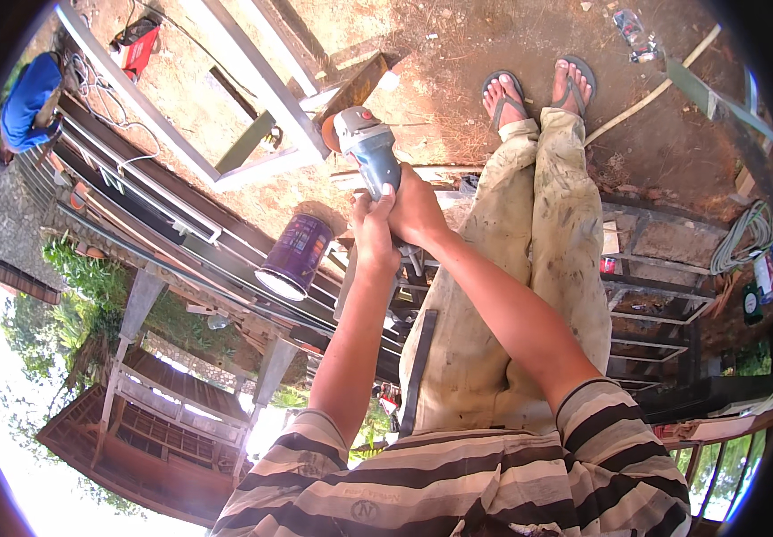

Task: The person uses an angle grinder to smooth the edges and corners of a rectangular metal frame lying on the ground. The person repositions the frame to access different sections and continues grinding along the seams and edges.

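Observation:
Both my hands grip an angle grinder (370,154) with a grey head and a blue-grey body. My right hand (418,206) wraps round the body from the right. Against its lower left side, my left hand (374,224) is closed with the thumb up along the body. The orange-brown disc (330,134) sits at the corner of a pale metal frame (270,166); whether it touches the metal I cannot tell. Below and left of the grinder, a purple can (297,255) lies tilted beside my left forearm.
Long metal bars (149,192) run along the left. A red machine (139,49) with cables stands at the upper left, near a person in blue (30,103). My sandalled feet (504,97) are on bare earth. A coiled hose (744,237) hangs at the right by dark metal frames (650,295).

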### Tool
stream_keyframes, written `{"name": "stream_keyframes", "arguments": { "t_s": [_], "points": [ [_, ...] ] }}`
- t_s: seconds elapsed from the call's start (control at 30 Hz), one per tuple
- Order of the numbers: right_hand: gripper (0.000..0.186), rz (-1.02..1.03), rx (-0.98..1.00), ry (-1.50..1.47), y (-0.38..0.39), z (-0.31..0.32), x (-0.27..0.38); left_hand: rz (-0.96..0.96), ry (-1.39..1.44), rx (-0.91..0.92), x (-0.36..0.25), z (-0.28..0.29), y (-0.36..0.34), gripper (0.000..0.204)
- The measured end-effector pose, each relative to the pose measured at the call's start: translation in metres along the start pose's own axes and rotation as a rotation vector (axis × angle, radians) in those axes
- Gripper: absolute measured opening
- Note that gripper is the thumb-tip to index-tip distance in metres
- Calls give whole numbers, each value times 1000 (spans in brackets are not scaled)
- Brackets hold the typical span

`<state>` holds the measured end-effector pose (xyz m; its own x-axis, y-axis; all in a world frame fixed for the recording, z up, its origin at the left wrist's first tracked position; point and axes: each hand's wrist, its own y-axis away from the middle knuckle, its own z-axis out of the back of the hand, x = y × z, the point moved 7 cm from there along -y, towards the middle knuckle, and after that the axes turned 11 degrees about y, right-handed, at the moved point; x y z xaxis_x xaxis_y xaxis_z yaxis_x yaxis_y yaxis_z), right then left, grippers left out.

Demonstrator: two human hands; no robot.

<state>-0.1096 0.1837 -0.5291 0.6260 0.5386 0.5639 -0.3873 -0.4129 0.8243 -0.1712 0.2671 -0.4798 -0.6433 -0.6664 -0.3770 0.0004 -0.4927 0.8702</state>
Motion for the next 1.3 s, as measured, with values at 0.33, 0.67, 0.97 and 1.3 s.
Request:
{"name": "stream_keyframes", "arguments": {
  "t_s": [0.33,0.67,0.97,1.3],
  "points": [
    [42,20,12,25,1,2,0,-33,35,-4,-5,-12,13,47],
    [40,2,4,-15,1,7,2,-18,19,-57,-7,-11,15,58],
    [42,-59,113,-53,21,5,-5,40,44,-86,4,-9,33,55],
    [45,-57,171,-145,8,8,-2,151,134,-29,7,-14,23,49]
  ]
}}
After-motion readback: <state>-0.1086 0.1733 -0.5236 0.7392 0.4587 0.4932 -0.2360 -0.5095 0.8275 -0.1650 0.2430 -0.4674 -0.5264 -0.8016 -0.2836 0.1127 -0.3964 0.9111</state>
